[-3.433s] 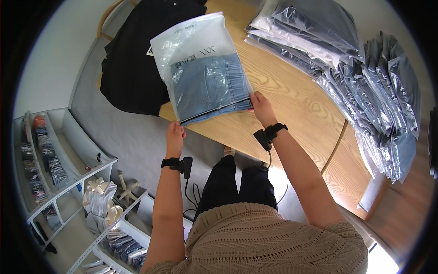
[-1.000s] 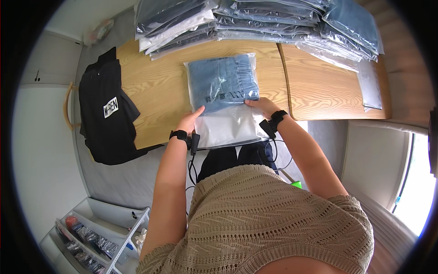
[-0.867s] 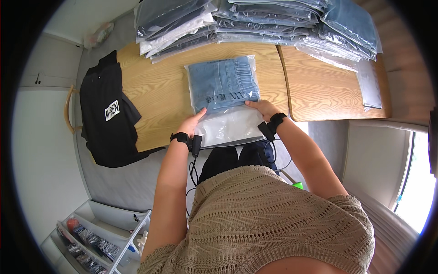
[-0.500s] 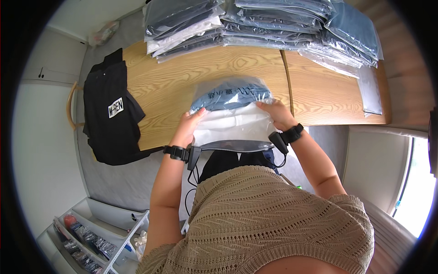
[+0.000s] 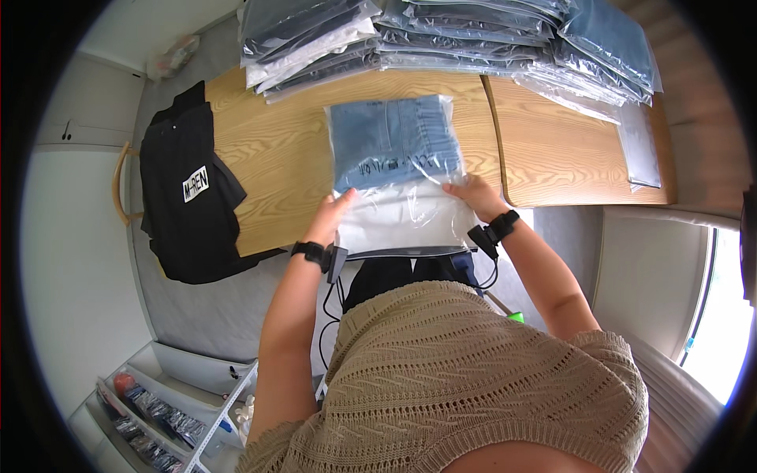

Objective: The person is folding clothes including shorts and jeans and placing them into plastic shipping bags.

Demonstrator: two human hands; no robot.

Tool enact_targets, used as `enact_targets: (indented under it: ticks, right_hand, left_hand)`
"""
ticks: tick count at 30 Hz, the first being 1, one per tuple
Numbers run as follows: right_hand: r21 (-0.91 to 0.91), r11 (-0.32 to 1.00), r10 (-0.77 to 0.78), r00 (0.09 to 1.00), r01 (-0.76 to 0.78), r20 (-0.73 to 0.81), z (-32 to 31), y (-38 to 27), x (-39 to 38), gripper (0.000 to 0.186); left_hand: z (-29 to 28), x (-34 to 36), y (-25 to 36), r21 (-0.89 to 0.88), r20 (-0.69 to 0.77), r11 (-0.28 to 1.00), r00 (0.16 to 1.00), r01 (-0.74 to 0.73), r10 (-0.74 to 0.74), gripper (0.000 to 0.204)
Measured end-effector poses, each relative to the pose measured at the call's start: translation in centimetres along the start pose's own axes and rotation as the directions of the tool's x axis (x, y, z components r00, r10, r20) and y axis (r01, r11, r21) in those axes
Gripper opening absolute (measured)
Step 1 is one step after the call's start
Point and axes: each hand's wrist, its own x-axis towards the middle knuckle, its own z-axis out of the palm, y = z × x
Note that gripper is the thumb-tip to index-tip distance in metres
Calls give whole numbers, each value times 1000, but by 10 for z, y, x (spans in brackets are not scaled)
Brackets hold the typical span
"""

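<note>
Between my hands is a clear plastic garment bag (image 5: 406, 213) with folded clothing inside, denim-like blue in the far half and white in the near half. My left hand (image 5: 330, 217) grips its left side, with the thumb on top. On the opposite side my right hand (image 5: 479, 197) holds the edge the same way, thumb over the plastic. The fingers beneath the bag are hidden. Its far end extends over the wooden table (image 5: 276, 150), and a dark strip runs along the near edge by my waist. Dark print shows on the plastic over the blue part.
Stacks of bagged garments (image 5: 465, 39) line the table's far side. A flat clear bag (image 5: 637, 150) lies at the right end. At the left, a black garment (image 5: 180, 189) with a white patch hangs past the table edge, near a wooden chair (image 5: 122, 181). Storage bins (image 5: 165, 402) stand lower left.
The bag's far part has swung out and flattened, so much more of the blue garment shows. Both hands keep their grip on its sides and have barely moved.
</note>
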Motion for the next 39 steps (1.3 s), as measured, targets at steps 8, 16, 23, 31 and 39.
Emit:
enact_targets:
  ticks: [8, 16, 23, 31, 39]
  right_hand:
    - [-634, 773, -189, 959, 14, -209, -56, 72, -2, 30]
    - [-812, -363, -370, 729, 457, 576, -41, 63, 14, 72]
    - [-802, -297, -248, 769, 518, 589, -41, 51, 16, 66]
    - [-794, -262, -154, 788, 549, 596, -42, 45, 16, 73]
    - [-811, -270, -102, 822, 519, 561, -42, 47, 16, 73]
  left_hand:
    - [7, 24, -45, -108, 182, 973, 966, 206, -184, 67]
    - [-8, 20, -52, -105, 195, 922, 916, 374, -349, 67]
    - [-34, -14, -16, 876, 159, 285, 790, -390, 593, 45]
    - [-32, -3, -32, 727, 687, -358, 620, -586, 379, 55]
    - [-28, 0, -23, 709, 638, -44, 614, -704, 465, 41]
